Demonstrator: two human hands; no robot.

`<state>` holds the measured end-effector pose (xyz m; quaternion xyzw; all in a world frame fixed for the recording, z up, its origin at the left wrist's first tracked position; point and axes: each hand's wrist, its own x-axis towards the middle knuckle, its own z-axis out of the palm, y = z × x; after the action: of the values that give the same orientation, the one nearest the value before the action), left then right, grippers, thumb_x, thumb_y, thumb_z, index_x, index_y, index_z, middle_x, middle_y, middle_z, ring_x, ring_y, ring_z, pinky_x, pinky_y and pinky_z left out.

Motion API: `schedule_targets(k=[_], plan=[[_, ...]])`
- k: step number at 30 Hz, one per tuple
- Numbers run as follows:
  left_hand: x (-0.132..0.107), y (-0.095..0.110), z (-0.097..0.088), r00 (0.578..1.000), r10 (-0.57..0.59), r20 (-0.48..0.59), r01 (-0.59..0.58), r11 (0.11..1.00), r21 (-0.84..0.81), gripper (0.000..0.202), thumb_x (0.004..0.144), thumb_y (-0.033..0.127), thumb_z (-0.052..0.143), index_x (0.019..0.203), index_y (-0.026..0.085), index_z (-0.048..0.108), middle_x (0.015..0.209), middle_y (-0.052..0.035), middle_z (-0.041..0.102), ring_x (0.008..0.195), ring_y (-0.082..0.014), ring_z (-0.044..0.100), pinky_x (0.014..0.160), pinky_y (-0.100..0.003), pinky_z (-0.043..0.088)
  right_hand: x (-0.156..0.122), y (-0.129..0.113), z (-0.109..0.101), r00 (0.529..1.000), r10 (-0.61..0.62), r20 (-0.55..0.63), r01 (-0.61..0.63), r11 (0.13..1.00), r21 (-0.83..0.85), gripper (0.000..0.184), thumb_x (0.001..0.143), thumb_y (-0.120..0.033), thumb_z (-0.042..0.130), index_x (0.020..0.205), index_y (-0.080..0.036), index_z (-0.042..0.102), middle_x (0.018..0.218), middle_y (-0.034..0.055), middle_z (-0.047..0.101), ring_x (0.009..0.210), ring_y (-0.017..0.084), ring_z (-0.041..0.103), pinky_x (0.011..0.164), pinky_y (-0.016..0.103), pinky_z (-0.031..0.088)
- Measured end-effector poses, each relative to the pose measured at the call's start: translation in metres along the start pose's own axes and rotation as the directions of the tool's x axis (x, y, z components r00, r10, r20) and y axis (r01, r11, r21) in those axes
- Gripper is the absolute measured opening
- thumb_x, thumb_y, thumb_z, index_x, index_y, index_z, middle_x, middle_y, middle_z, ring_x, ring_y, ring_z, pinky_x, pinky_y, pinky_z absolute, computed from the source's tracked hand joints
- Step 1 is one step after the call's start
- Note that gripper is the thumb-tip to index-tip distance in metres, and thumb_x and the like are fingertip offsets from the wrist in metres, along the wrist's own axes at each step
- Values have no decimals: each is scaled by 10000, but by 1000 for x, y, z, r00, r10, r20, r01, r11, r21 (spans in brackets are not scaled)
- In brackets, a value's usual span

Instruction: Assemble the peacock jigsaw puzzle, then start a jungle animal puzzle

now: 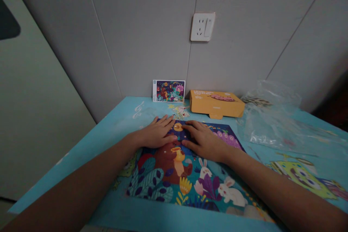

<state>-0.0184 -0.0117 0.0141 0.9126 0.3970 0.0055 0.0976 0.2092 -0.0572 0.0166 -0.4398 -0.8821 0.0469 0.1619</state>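
A colourful jigsaw puzzle [174, 177] lies flat in front of me, its picture showing a brown bear with a honey pot, white rabbits, flowers and leaves. My left hand [160, 132] rests on its upper left part, palm down with the fingers stretched out. On the upper middle of the puzzle lies my right hand [202, 139], fingers spread and pointing left. The two hands are apart, with a narrow strip of the picture between them. Both forearms hide parts of the puzzle's side edges. I see nothing held in either hand.
A small picture card [170, 91] leans on the wall behind the puzzle. Right of it sits a yellow box [217, 103] with an open flap. Clear plastic bags [277, 127] lie at the right, one holding flat pieces. A blue cartoon cloth [108, 130] covers the table.
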Motion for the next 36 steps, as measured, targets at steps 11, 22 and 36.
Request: schedule_targets(k=[11,22,36], plan=[[4,-16,-13,975,-48,-215,52,999,12,553,835,564,538,1210,173,647,1227,-127,602,1126,-268,546,990,-333,393,6,31,-5,973,231,-13,-231,969,-86,433,924,-394,514,1243,-115,602,1254,186,593,1141,278,559,989,421,422],[5,-47,-19,953,-152,-262,135,987,-82,498,763,479,658,1123,137,692,1062,-126,632,999,-266,597,898,-333,445,3,71,-38,844,526,106,-501,843,-198,388,773,-382,696,1106,-185,675,1048,119,675,916,259,641,733,308,459],[4,-55,-22,946,-197,-257,157,974,-165,370,726,464,654,933,159,682,988,-95,664,937,-246,608,835,-328,453,-2,83,-52,754,633,176,-579,767,-278,427,737,-448,716,1040,-148,684,978,117,713,875,250,662,654,275,428]])
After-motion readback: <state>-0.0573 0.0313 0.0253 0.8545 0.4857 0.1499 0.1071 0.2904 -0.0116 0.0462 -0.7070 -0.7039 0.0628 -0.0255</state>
